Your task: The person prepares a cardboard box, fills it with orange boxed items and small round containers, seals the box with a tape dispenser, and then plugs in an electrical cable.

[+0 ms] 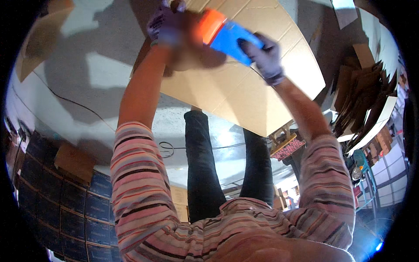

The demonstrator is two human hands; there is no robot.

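Note:
My right hand [267, 59], in a pale glove with dark fingers, is closed round the blue end of a blue and orange tape dispenser [231, 39]. The dispenser is held tilted over a large tan cardboard sheet [235, 96] with crease lines. Its orange end points toward my left hand [162, 25], which wears a purplish glove at the top of the view. A blurred brown patch lies between that hand and the dispenser. Blur hides what the left fingers do and whether they hold anything.
Folded brown cardboard [358, 94] is stacked at the right. Dark cartons [65, 201] stand in rows at lower left, with a brown box [75, 163] by them. A small wooden stool [286, 146] with a red patterned seat is beside my right leg. A cable [78, 105] crosses the grey floor.

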